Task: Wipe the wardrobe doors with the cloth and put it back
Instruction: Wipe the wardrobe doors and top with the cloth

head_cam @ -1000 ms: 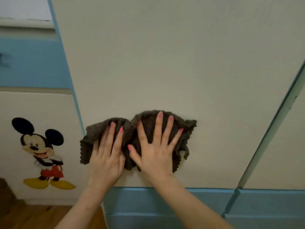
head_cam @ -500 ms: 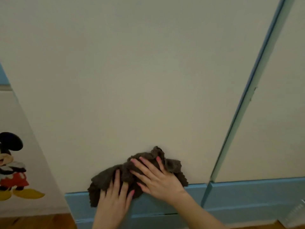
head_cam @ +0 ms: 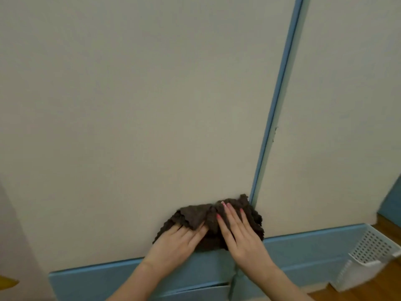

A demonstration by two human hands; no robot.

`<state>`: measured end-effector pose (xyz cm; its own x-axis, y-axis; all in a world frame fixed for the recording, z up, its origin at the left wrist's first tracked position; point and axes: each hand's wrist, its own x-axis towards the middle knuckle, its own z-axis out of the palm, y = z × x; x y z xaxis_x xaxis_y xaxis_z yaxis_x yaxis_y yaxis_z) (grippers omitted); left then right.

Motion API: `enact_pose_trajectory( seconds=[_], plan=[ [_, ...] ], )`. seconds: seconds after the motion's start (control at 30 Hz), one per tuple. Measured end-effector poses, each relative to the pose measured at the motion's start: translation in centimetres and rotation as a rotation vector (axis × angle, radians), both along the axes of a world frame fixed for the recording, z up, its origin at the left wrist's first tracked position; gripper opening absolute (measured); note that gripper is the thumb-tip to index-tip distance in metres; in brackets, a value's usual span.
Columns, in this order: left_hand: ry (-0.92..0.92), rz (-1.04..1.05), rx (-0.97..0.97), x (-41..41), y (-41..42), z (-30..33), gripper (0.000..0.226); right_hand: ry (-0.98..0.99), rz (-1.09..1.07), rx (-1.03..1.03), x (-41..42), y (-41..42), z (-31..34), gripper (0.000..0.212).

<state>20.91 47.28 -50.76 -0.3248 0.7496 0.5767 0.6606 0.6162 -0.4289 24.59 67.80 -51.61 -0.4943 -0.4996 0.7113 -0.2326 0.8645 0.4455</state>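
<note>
A cream wardrobe door (head_cam: pixel 134 105) fills most of the frame, from the upper left down to the lower middle. A second cream door (head_cam: pixel 338 118) takes the right side, and a thin blue strip (head_cam: pixel 275 109) runs between the two from the top of the frame down to the lower centre. Under both doors a blue base panel (head_cam: pixel 303 248) crosses the bottom of the frame. At the lower right a white perforated basket (head_cam: pixel 368 257) stands on the wooden floor (head_cam: pixel 388 276), just beside the base.

The dark brown cloth (head_cam: pixel 195 216) is bunched against the bottom of the larger door, low in the centre of the frame (its right edge reaches the blue strip). The right hand (head_cam: pixel 240 233) lies flat on the cloth's right half, fingers straight and slightly fanned. The left hand (head_cam: pixel 178 242) presses on the left half, its fingertips tucked under a fold of fabric, so their spread cannot be told.
</note>
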Motion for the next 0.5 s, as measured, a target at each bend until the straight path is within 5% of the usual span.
enact_pose_trajectory(
  seconds=[0.33, 0.5],
  plan=[
    [0.213, -0.091, 0.429, 1.2, 12.1, 13.0, 0.047, 0.400, -0.006, -0.380, 2.2, 6.5, 12.9, 0.060],
    [0.264, -0.131, 0.499, 0.9, 15.7, 22.0, 0.056, 0.352, 0.131, -0.539, 1.5, 10.5, 22.7, 0.053]
  ],
)
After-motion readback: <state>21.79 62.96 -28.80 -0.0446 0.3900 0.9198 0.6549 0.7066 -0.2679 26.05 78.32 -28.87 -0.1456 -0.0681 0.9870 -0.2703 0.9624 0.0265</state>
